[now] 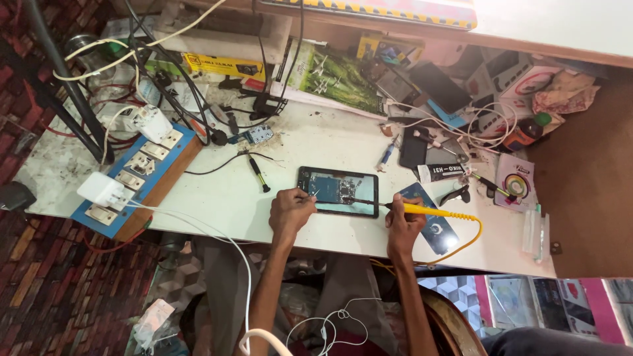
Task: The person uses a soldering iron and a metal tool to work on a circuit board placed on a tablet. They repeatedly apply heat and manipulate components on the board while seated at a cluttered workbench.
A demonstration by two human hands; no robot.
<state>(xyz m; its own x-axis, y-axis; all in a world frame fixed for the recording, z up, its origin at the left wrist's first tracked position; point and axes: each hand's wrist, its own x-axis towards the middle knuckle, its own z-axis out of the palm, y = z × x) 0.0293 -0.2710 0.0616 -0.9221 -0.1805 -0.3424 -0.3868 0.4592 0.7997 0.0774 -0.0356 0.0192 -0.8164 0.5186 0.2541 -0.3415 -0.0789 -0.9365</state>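
Opened phone (pixel 337 191) lies flat mid-bench, glossy black frame, bluish circuit board exposed. Left hand (pixel 290 211) sits at its 8 o'clock, fingertips pinched on a thin tool whose tip touches the board's left edge; the tool is too small to identify. Right hand (pixel 403 221) at the phone's 4 o'clock, closed around a soldering iron (pixel 422 210) with a yellow plastic handle; its dark metal shaft points toward 9 o'clock and reaches the board. Yellow cord loops off toward 3 o'clock. White table (pixel 224 198) is scuffed and grimy.
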